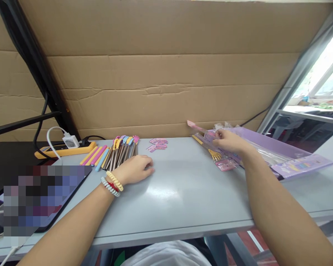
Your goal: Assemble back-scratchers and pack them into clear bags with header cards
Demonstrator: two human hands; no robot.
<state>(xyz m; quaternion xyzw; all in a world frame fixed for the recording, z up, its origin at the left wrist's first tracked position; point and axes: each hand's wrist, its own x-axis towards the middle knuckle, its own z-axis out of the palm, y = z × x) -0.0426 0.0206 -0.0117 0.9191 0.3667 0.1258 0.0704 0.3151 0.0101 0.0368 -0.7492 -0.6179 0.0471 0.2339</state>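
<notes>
My left hand (135,169) rests on the grey table, fingers loosely bent, thumb apart, nothing seen in it. Beside it lies a row of back scratchers (119,147) with metal rods and small yellow, blue and pink hand-shaped heads; my hand hides part of them. On the right, my right hand (229,141) is closed on a clear plastic sleeve at the near side of a pile of packaging. Under and beside that hand lie wrapped back scratchers, one with a yellow head (215,155) and one with a pink end (193,125). My right fingertips are partly hidden.
Small pink printed cards (158,143) lie near the cardboard wall (166,107). Yellow, pink and blue tubes (96,156) sit left of the scratchers. A yellow power strip (63,149), a tablet (72,195) and a purple packaging bag (280,146) flank the table.
</notes>
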